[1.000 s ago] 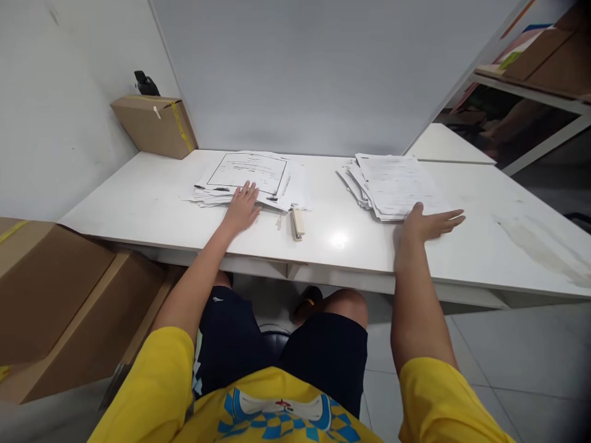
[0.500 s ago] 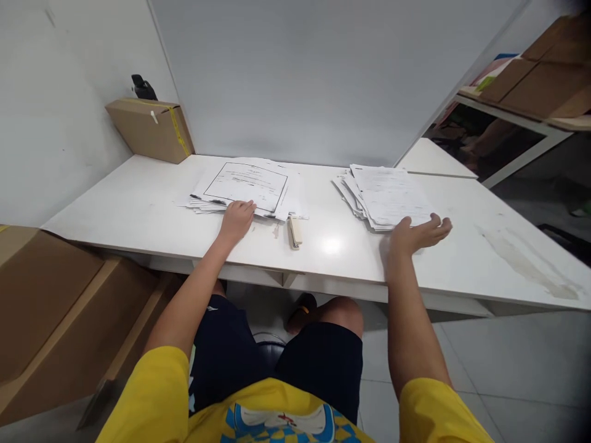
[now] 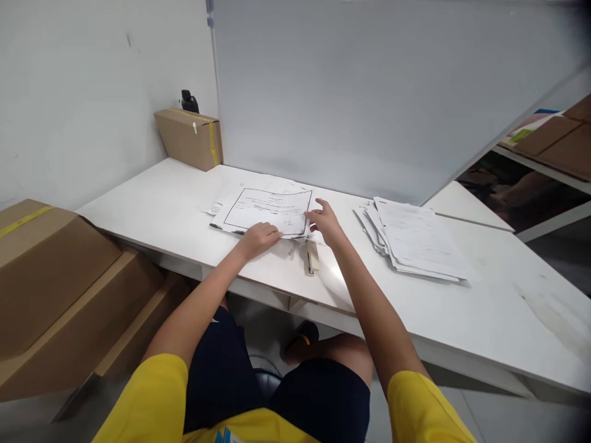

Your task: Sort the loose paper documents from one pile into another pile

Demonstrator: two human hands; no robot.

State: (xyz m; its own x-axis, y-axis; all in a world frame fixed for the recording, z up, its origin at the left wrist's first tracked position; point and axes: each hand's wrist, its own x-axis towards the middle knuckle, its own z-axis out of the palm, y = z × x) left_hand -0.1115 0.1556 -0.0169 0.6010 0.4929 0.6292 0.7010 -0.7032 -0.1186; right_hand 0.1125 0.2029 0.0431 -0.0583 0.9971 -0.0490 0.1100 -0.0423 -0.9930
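A left-hand stack of printed papers lies on the white desk, its top sheet [image 3: 272, 209] bearing a black-framed print and dark smudges along the front edge. My left hand [image 3: 261, 240] is at that front edge, fingers together and closed on the sheet. At the sheet's right edge is my right hand [image 3: 326, 223], its fingers apart; whether a fingertip touches the paper is hard to tell. A cream stapler [image 3: 311, 257] lies just in front of the stack, below my right hand. The second paper stack [image 3: 418, 240], unevenly piled, lies further right, apart from both hands.
A taped cardboard box [image 3: 189, 138] stands at the desk's back left corner, with a black bottle [image 3: 189, 101] behind it. Larger cardboard boxes [image 3: 50, 277] sit left of the desk. A pale panel [image 3: 369, 92] rises behind the desk [image 3: 489, 295]. Shelving with boxes [image 3: 558, 144] is at right.
My right hand has left the right-hand stack and moved left to the framed sheet's right edge. My left hand stays at its front edge. The view has turned right.
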